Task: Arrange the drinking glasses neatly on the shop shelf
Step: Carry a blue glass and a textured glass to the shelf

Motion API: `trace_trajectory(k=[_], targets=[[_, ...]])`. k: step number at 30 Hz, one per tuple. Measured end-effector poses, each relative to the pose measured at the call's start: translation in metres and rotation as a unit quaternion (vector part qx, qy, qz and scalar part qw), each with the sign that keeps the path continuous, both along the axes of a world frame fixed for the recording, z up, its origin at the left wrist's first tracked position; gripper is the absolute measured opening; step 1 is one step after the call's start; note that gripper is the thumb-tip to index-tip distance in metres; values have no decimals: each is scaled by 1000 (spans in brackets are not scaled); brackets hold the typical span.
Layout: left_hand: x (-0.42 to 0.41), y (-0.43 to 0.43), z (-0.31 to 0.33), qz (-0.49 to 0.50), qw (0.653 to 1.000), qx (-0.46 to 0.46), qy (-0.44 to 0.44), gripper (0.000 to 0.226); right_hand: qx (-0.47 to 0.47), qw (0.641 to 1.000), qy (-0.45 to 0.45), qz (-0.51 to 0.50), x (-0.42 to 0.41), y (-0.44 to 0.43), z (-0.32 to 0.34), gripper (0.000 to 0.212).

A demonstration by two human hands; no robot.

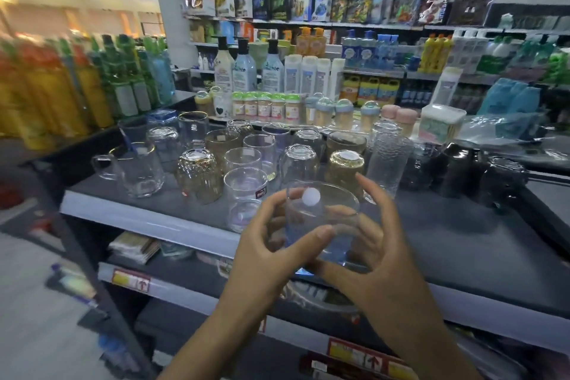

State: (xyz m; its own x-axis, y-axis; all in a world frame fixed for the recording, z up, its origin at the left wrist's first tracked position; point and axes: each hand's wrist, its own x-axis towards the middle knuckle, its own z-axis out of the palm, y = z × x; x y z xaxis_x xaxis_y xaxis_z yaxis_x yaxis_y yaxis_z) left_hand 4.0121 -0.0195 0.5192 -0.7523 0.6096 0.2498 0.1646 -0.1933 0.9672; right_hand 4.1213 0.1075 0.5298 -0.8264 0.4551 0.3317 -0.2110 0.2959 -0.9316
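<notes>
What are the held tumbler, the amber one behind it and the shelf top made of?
Held tumbler: clear glossy glass, probably; right hand shows through. Amber tumbler: tinted glass, translucent with glints. Shelf top: matte dark grey, painted metal or laminate; cannot tell.

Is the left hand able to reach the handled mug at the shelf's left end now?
Probably yes: the mug stands near the front edge of the shelf with nothing before it. But the left hand grips a glass together with the right hand, so it must let go first.
</notes>
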Motion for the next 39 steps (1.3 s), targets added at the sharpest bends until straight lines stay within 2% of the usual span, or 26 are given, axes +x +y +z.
trace_trajectory(k=[2,8,13,17,25,30,35,39], targets=[[-5,-15,10,36,998,-38,36,68,37,999,-5,30,-5,0,5,106],[-20,-76,37,111,989,-79,62,74,105,988,19,109,-44,-22,17,90],[-52,-125,54,178,975,-78,105,73,123,981,37,143,-98,-71,28,89],[-102,-172,62,216,960,-88,153,74,119,983,52,130,-152,-125,25,89],[-259,-269,80,205,950,-138,191,76,175,983,51,-18,-293,-245,24,92],[-350,-277,86,153,946,-192,210,78,68,997,34,-29,-351,-274,21,63],[-403,-260,81,122,942,-229,212,70,17,998,17,-62,-379,-291,11,61],[-430,-242,70,68,944,-257,193,72,-1,995,0,-103,-385,-303,2,55]])
